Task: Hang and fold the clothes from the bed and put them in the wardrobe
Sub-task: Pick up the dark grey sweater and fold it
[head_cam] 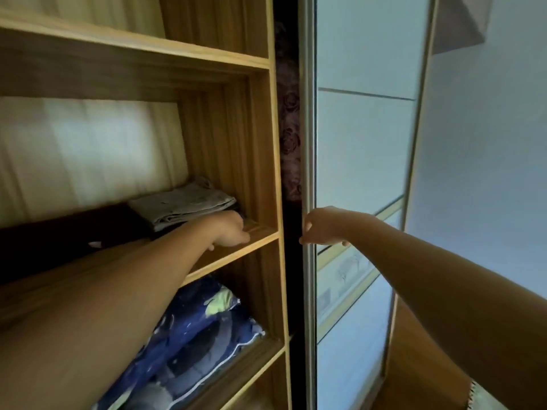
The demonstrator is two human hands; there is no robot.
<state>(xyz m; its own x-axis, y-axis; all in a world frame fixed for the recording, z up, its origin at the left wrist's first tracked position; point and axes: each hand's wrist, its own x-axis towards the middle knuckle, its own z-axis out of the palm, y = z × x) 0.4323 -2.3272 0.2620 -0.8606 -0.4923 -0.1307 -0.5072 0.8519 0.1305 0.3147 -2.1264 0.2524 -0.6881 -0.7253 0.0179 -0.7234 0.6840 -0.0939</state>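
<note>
A wooden wardrobe shelf point(260, 236) holds a folded grey cloth point(183, 205) lying on a dark folded garment point(74, 235). My left hand point(229, 230) reaches onto this shelf just in front of the folded pile, fingers curled down on the shelf board; whether it holds anything is hidden. My right hand point(322, 226) grips the metal edge of the sliding wardrobe door point(307, 143), fingers curled round the frame.
The shelf below holds a blue patterned quilt point(201, 329). An upper shelf point(133, 42) appears bare. The frosted sliding door panel point(364, 143) fills the right side, and a dark floral fabric point(288, 143) shows in the gap behind it.
</note>
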